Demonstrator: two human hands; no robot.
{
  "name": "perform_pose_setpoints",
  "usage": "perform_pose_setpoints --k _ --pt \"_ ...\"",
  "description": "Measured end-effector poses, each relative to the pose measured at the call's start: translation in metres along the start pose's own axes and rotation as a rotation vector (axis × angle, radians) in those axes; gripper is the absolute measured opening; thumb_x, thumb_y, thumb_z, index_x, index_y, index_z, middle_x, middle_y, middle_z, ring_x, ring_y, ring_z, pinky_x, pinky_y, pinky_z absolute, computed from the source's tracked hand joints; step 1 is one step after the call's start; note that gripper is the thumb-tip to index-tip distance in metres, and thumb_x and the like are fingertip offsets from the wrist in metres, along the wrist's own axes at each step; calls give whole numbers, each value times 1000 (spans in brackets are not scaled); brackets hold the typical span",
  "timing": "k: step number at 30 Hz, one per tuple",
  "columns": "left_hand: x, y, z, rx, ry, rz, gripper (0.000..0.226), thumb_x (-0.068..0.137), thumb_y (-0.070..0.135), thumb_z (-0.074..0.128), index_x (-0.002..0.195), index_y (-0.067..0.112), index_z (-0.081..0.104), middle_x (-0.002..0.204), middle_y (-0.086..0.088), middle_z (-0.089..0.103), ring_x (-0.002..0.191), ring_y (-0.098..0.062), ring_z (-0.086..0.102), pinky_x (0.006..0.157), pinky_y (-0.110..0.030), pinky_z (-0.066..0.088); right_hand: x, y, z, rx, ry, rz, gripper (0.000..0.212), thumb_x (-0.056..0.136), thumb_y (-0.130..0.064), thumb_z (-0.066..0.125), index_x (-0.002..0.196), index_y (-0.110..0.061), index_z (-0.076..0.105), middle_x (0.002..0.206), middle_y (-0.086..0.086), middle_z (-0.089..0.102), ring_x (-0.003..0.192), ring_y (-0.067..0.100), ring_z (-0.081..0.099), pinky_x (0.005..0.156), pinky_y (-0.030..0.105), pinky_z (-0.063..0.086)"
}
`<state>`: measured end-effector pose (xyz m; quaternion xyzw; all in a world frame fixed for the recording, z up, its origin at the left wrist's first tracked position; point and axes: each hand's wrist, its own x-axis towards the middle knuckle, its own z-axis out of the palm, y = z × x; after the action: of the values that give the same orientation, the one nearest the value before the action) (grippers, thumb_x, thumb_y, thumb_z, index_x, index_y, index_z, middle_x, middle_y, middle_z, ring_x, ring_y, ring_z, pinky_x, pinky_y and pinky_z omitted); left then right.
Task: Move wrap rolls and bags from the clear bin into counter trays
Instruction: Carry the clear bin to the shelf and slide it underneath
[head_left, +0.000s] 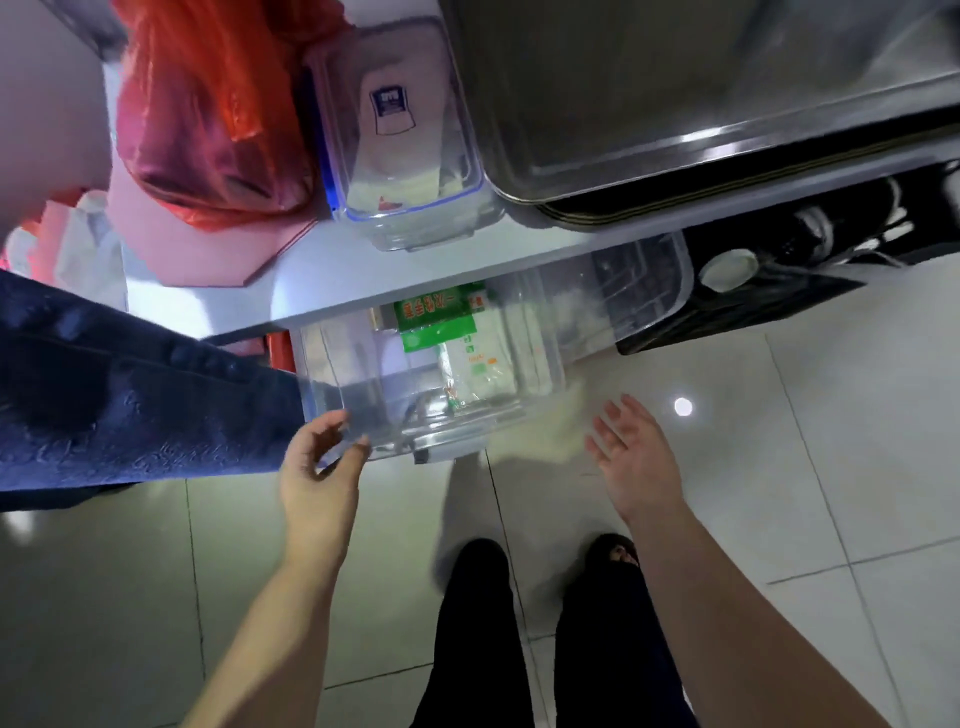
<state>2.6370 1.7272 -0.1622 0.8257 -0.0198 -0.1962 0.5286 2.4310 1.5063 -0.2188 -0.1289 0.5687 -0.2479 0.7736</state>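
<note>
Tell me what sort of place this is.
Probably a kitchen or food-prep room. A large steel tray sits on a pale counter, a clear bin below holds packaged bags, and the floor is glossy tile.

You see a dim, soft picture: a small lamp glare on the floor tiles (683, 407), blurred right hand (631, 457), strong wide-angle bending at the edges, shine on the steel tray (727, 130).
</note>
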Motion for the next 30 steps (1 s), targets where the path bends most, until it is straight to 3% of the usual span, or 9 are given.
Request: perform_pose_setpoints --k 4,7,11,13,17,20,24,28,30 --pt "-11 59 65 -62 -225 -67 28 85 -1 63 100 22 69 93 7 69 89 -10 63 83 -23 53 2 -26 -25 154 -30 93 32 97 -20 47 129 -15 52 129 8 56 118 27 53 95 44 45" --pt "-19 96 128 -117 -356 -189 24 88 4 58 100 22 69 100 3 71 93 -13 66 87 -35 54 12 -37 -45 295 -59 169 26 94 -21 51 118 -16 59 123 8 60 113 27 57 89 44 49" --pt "-18 127 209 -310 -586 -470 31 91 16 53 122 18 59 123 -9 64 109 -25 63 97 -47 49 43 -40 -58 435 -112 304 17 95 -24 47 99 -14 61 104 6 63 91 23 64 78 40 51" --pt "-12 132 248 -279 -654 -488 44 86 15 58 129 21 52 125 -9 61 113 -27 59 99 -49 47 66 -36 -59 408 -105 339 16 95 -22 49 100 -12 60 103 9 63 86 24 64 69 38 52" --pt "6 128 313 -79 -640 -441 68 87 12 60 147 22 28 144 -9 46 141 -30 29 94 -44 42 121 -21 -59 496 -82 427 29 89 -20 57 116 -10 57 118 15 62 102 33 62 70 44 56" --pt "25 116 344 57 -697 -455 85 83 20 67 150 16 15 155 -19 22 142 -42 11 99 -56 38 172 -8 -51 570 -79 461 28 89 -17 58 116 -10 55 123 17 58 108 37 58 70 49 56" --pt "42 109 366 248 -721 -402 108 67 30 81 150 11 15 153 -23 24 134 -49 31 70 -54 56 241 17 -27 551 -105 548 34 90 -20 57 123 -14 52 127 15 48 110 42 50 73 56 52" --pt "49 104 373 306 -748 -300 102 56 25 71 144 -1 26 133 -30 45 116 -47 51 80 -56 54 288 38 -2 568 -195 640 27 90 -19 58 116 -11 53 119 16 47 101 43 52 62 53 55" --pt "50 102 364 257 -739 -306 78 60 16 58 131 -11 38 121 -29 51 109 -48 52 89 -63 48 303 48 7 616 -247 636 31 91 -15 54 121 -6 54 126 17 48 108 41 53 71 51 53"
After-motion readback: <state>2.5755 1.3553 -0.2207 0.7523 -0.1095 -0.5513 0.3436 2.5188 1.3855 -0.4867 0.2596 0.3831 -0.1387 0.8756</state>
